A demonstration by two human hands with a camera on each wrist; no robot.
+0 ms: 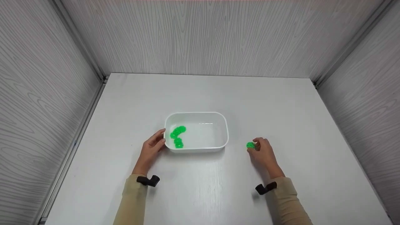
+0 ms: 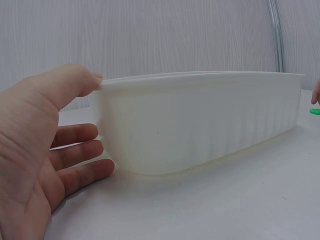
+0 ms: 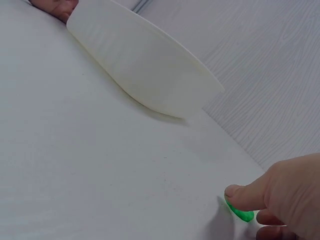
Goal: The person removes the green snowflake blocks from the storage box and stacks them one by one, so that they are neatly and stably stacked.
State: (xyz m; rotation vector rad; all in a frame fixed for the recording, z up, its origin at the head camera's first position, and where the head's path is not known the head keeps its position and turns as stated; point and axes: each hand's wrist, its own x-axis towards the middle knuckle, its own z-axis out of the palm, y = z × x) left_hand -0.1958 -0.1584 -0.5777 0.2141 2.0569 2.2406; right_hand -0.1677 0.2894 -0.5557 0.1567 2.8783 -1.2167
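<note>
A white rectangular plastic container (image 1: 206,147) stands on the table. Several small green scalloped pieces (image 1: 178,132) lie in its left part. My left hand (image 1: 152,152) is at the container's left end; in the left wrist view its thumb touches the rim and the other fingers rest by the outer wall, relaxed. To the right of the container, my right hand (image 1: 264,155) pinches a round green scalloped piece (image 1: 250,145) between thumb and fingers. In the right wrist view this green piece (image 3: 242,214) is seen nearly edge-on, partly hidden by the thumb.
The white table (image 1: 206,93) has grey wood-grain panels (image 1: 193,37) behind it and at both sides. A black device (image 1: 148,180) is strapped to the left wrist and another black device (image 1: 266,188) to the right one.
</note>
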